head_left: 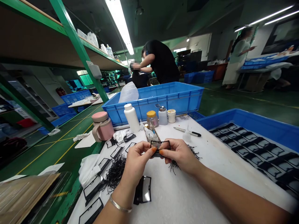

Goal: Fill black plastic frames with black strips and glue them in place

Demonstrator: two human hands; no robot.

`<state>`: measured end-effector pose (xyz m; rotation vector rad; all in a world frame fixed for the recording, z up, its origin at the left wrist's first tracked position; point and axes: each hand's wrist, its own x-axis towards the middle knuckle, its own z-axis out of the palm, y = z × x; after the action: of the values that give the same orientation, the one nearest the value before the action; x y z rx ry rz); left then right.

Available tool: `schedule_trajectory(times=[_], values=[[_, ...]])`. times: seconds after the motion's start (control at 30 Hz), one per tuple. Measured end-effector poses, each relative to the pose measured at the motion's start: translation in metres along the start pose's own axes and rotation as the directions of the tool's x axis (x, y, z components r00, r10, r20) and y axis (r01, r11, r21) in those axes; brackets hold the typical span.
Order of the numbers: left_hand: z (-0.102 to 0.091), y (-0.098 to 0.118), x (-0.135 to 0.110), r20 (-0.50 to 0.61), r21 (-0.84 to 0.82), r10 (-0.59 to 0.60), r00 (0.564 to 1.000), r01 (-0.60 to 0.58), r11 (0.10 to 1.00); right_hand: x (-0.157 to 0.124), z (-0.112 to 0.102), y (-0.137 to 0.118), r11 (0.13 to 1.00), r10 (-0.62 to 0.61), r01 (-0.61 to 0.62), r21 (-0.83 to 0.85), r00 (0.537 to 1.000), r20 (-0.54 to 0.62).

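Observation:
Above the white tabletop, both my hands pinch a small black frame with a clear pane. My left hand has its left side between thumb and fingers; a bracelet circles that wrist. From the other side my right hand grips it, thumb pressed along the lower edge. Beneath my left wrist lies another black-framed clear piece. A tangle of thin black strips sits left of my left hand, and more strips lie behind my right hand. Several similar framed pieces are spread along the table's left side.
A blue crate stands behind a white bottle, small jars and a pink mug. At right, another blue crate holds rows of dark-edged pieces. A pen-like tool lies near it. People stand farther back.

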<state>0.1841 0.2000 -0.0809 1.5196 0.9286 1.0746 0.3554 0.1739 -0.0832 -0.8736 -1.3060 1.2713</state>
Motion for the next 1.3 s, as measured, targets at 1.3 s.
schedule_trajectory(times=[1.3], values=[[0.0011,0.0051,-0.0024,-0.05,-0.048,-0.018,0.999,0.015,0.999,-0.0004,0.0025,-0.0029,1.0,0.024,-0.024,-0.008,0.999,0.024]])
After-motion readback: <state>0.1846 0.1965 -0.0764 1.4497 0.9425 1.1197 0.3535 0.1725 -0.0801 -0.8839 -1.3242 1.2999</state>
